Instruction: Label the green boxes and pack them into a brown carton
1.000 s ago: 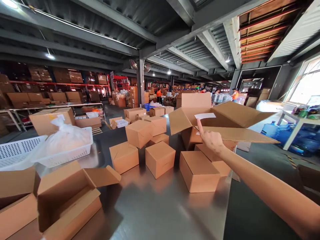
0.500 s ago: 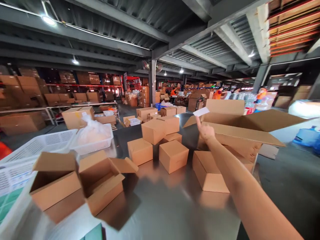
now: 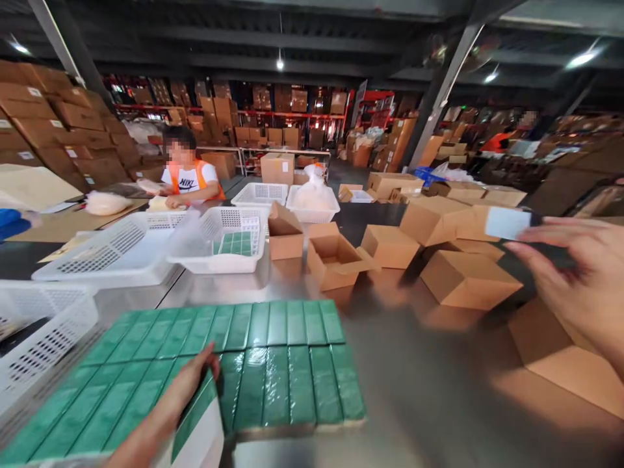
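My right hand (image 3: 580,266) is raised at the right edge, pinching a small white slip (image 3: 507,223) between thumb and fingers. At the lower left, my left hand (image 3: 188,383) is closed on a green-and-white box (image 3: 202,422), tilted out of line with the others. Around it, several shiny green boxes (image 3: 297,383) lie packed side by side in two rows on the metal table (image 3: 404,390). Behind the rows stand two small open cartons, one (image 3: 285,246) upright and the other (image 3: 336,257) with flaps spread.
Closed cartons (image 3: 470,278) cluster at the right of the table. White perforated baskets (image 3: 219,263) line the left and back; one holds green boxes, another a filled plastic bag (image 3: 313,188). Across the table sits a co-worker (image 3: 192,179) in an orange vest. A column (image 3: 443,91) stands behind.
My view has swung left and down, bringing in the green boxes and co-worker. My left hand has come into view on a green-and-white box. My right hand still holds the white slip.
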Action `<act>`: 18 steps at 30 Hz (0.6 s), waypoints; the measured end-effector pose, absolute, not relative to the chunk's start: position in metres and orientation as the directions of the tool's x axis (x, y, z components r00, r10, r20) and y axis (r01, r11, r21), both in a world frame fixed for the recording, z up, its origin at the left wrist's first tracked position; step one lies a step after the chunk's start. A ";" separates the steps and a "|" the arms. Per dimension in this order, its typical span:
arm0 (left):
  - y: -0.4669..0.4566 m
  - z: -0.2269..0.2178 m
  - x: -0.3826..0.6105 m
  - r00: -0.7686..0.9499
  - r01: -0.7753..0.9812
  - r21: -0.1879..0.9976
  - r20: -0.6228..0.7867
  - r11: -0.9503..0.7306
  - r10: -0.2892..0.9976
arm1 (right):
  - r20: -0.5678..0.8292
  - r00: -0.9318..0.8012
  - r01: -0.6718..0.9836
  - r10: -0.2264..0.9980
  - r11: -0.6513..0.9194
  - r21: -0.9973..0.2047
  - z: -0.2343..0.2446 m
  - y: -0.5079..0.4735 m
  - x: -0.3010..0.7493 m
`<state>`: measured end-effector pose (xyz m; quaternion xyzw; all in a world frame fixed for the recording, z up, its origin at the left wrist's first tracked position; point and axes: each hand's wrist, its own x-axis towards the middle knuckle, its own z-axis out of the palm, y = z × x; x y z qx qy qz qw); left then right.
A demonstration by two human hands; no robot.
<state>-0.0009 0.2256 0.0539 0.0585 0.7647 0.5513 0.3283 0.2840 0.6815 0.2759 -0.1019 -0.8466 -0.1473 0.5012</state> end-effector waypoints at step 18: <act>0.120 0.082 0.048 -0.827 -0.001 0.900 -0.246 0.437 0.505 | 0.092 -0.958 -0.001 0.272 0.316 -0.949 0.126 0.397 0.102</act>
